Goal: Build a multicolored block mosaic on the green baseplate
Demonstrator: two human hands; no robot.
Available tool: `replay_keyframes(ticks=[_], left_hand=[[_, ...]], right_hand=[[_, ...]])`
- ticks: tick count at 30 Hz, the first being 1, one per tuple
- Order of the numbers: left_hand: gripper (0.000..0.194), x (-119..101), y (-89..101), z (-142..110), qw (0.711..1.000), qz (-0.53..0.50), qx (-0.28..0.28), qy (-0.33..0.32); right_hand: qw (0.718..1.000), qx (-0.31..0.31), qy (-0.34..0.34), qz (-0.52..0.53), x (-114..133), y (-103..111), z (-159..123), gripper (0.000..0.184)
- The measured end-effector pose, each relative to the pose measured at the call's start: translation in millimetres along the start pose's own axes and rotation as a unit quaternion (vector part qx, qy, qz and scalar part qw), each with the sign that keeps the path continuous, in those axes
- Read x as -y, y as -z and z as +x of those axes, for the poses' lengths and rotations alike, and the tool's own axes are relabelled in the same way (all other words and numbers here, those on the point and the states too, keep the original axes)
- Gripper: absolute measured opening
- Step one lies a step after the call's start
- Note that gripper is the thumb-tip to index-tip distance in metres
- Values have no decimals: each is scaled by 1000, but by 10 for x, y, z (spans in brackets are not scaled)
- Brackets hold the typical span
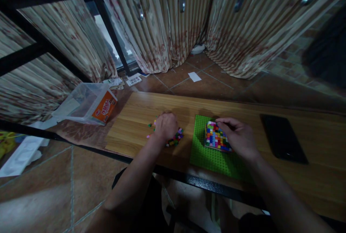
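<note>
While the left hand [167,126] was down over the loose bricks [178,136], the right hand [238,135] was at the brick block [213,137], fingertips by its far edge. Grip: left fingers curled, tips hidden, couldn't tell if they held a brick. Right thumb and fingers bent close together, contact with the block likely; couldn't tell if they pinched it or a single piece.

Block sat on the green baseplate [198,146], right of the loose bricks.

Risks, my read: an off-centre push from the right hand could have skewed the block or popped bricks loose. Pieces were tiny and the pile wasn't walled in, so a left-hand sweep could have scattered some; a few strays lay apart already. Near table edge [200,183] was close, so strays could have dropped off. Dim light could have caused colour mix-ups.

Around: dark flat slab [283,137], maybe a tablet, right of the right hand, limiting elbow room that side. Clear plastic box [81,108] off the table's left end, out of the way. Paper [194,77] on the floor beyond, curtains [167,27] behind. Main obstruction: the hands themselves, covering part of the pile and the block's right side.
</note>
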State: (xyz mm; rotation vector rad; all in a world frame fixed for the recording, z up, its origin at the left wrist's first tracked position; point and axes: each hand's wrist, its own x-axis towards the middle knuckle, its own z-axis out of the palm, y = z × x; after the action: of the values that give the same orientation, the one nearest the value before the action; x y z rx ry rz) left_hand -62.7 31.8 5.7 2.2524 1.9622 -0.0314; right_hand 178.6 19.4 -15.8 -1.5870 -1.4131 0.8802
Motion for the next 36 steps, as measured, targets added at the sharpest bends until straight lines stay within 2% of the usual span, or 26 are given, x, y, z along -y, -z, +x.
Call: replay_keyframes(ticks=[3, 5, 9, 14, 18, 20, 24, 36], left_hand=[[27, -10, 0, -4, 1000, 17, -1, 10], [25, -21, -18, 3, 1000, 8, -15, -6], [22, -122, -68, 16, 991, -112, -67, -38], [13, -384, -143, 11, 933, -316, -128, -111], [14, -564, -244, 14, 893, -396, -156, -146], [16, -617, -282, 11, 886, -410, -157, -151], [19, -667, -309, -10, 888, -409, -160, -135], [26, -673, -316, -15, 893, -392, -167, -145]], right_hand=[[1000, 1, 3, 1, -9, -3, -2, 26], [1000, 0, 8, 0, -17, -1, 0, 26], [1000, 0, 9, 9, -42, -5, 9, 27], [1000, 7, 17, 14, -50, -23, 15, 25], [1000, 1, 14, 19, -19, -22, 11, 23], [1000, 0, 10, 27, -13, -23, 11, 23], [999, 6, 19, 34, -46, -30, 19, 23], [999, 13, 24, 36, -62, -26, 20, 24]])
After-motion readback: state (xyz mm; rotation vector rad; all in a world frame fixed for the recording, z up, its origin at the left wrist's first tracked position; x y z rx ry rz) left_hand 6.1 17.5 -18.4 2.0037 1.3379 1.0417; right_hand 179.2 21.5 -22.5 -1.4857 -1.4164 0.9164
